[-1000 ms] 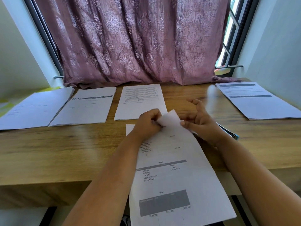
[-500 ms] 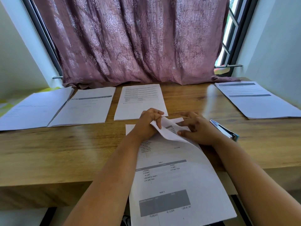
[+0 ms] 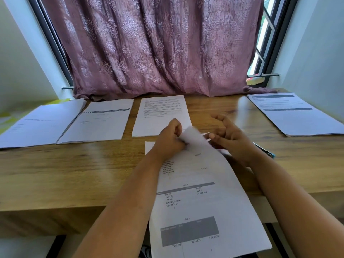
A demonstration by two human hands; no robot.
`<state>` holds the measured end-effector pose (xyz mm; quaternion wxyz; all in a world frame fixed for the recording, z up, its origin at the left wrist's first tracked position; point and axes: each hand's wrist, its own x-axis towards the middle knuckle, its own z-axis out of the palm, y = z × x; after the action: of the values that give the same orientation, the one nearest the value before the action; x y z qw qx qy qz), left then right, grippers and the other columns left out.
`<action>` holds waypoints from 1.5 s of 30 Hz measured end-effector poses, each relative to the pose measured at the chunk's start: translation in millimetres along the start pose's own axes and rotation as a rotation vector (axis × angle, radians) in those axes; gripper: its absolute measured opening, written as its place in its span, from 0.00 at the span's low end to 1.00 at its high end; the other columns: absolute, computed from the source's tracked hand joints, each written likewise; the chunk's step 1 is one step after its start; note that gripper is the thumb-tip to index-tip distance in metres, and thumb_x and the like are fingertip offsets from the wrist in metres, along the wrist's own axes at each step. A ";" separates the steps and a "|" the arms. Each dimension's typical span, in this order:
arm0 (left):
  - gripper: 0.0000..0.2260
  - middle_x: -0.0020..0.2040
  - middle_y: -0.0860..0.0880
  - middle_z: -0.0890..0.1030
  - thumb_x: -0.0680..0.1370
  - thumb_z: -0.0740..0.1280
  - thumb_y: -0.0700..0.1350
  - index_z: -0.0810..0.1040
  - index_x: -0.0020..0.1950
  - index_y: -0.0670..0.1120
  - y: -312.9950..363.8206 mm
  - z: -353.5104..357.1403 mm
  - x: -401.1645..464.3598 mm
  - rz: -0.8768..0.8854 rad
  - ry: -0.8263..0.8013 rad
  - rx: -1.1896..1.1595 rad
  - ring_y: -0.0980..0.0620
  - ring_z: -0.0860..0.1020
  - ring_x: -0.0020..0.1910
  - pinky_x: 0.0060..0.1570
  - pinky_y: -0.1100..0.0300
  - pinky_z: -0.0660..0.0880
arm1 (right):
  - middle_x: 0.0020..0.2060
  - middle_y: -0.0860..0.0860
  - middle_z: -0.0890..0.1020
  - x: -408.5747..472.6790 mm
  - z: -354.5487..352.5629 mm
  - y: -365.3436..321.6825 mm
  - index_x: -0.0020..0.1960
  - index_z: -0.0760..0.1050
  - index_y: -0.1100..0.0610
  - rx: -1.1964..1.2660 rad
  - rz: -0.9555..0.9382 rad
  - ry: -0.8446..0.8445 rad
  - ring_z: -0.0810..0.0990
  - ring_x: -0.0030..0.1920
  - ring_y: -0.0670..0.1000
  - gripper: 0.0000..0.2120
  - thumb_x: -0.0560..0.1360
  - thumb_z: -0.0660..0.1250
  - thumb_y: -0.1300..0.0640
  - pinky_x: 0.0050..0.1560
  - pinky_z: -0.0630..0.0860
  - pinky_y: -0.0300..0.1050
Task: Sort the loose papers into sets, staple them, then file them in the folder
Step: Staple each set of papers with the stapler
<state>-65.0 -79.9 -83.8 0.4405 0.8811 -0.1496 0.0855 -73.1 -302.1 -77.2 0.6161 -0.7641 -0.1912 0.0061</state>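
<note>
table sheet (image 3: 201,198): thin, floppy, light, overhangs desk (image 3: 55,174) edge; hold at top corner
left hand (image 3: 170,140): pinching lifted corner, centre frame
right hand (image 3: 230,138): loosely curled, fingertips by corner; grip unclear

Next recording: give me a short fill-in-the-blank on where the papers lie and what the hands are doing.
1. The left hand pinches the top corner of the ____ sheet.
2. The sheet's near end hangs past the wooden desk's ____ edge.
3. Behind the desk hangs a ____ curtain.
4. The right hand holds ____.

Missing words: tables; front; pink; nothing
</note>
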 end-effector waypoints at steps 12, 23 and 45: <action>0.09 0.63 0.48 0.76 0.71 0.76 0.38 0.79 0.37 0.49 -7.4 4.5 8.4 0.063 -0.024 0.182 0.50 0.68 0.62 0.59 0.61 0.67 | 0.71 0.49 0.68 -1.1 -4.5 4.5 0.63 0.76 0.40 -0.746 -0.059 -0.111 0.66 0.69 0.51 0.18 0.74 0.71 0.49 0.64 0.72 0.52; 0.10 0.59 0.46 0.80 0.72 0.74 0.37 0.76 0.38 0.49 -6.0 3.2 6.3 0.092 -0.042 0.118 0.46 0.75 0.57 0.58 0.54 0.76 | 0.60 0.51 0.78 0.8 -1.7 4.3 0.70 0.55 0.42 -0.180 -0.003 -0.009 0.83 0.54 0.51 0.40 0.71 0.71 0.69 0.51 0.81 0.48; 0.20 0.61 0.53 0.75 0.68 0.76 0.34 0.74 0.28 0.55 -10.4 4.1 9.2 0.062 -0.018 0.066 0.46 0.72 0.62 0.60 0.52 0.77 | 0.59 0.49 0.76 -1.9 -1.8 2.4 0.69 0.62 0.46 -0.229 -0.077 0.001 0.83 0.49 0.48 0.38 0.68 0.74 0.71 0.47 0.82 0.42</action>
<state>-52.7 -79.0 -91.5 0.4070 0.8908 -0.1778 0.0959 -73.8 -304.8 -79.4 0.5246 -0.8216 -0.2196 -0.0398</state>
